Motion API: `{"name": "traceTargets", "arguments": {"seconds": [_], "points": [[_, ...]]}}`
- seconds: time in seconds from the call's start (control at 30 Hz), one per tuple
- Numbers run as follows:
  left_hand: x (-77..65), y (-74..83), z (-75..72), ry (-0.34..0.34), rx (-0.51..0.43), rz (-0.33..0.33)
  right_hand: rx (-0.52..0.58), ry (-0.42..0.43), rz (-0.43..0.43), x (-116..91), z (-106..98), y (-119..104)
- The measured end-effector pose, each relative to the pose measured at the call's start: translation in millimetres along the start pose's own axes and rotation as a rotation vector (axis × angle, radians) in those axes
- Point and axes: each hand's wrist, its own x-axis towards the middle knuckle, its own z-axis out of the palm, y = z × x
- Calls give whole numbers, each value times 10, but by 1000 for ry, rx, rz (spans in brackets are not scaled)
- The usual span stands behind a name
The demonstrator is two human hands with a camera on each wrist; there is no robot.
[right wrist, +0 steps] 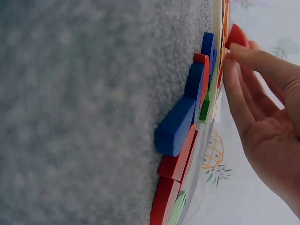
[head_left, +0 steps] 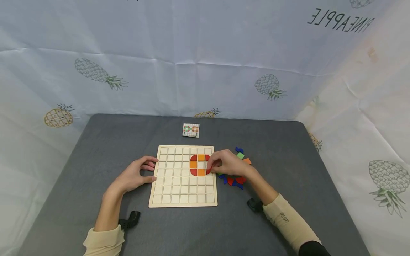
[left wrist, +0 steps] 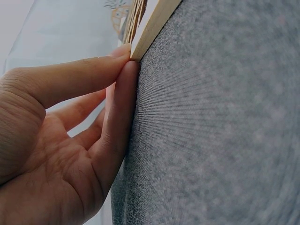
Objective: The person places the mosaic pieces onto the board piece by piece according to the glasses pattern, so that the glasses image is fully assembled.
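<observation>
A pale wooden grid board point(head_left: 174, 190) lies on the grey table. Along its left edge rests my left hand point(head_left: 132, 174); the left wrist view shows the thumb point(left wrist: 79, 77) and a fingertip right at the board's edge point(left wrist: 152, 30). Between thumb and fingers, my right hand point(head_left: 227, 163) pinches a small red piece point(right wrist: 236, 35) with a curved side, at the board's right side. Beneath that hand, a partial ring of red corner pieces point(head_left: 193, 172) and orange squares point(head_left: 193, 164) is laid on the grid. Its lower right part is partly hidden by the fingers.
Right of the board lie loose pieces: a wavy blue one point(head_left: 239, 150), a light green one point(head_left: 240, 155), an orange one point(head_left: 247, 161), several red and blue ones point(right wrist: 176, 129). Behind the board is a small pattern card point(head_left: 190, 130). A pineapple-print cloth point(head_left: 192, 81) hangs behind the table.
</observation>
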Motion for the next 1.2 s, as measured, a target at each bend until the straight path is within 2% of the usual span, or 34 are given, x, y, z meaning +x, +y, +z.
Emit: {"name": "traceTargets", "arguments": {"seconds": [0.2,0.53,0.9,1.2], "points": [[6,18,-16,-4,-8,-6,19,-58,22,-15,-40,-15],[3,23,-28,-6,-6,-4,-49,-74,18,14,-21,-34],[-6,28,-26,-4,-5,-7,-42,-33,35,-15,-47,-52],[-4,25,-21,0,0,-13,-40,68,128,-219,-230,58]]}}
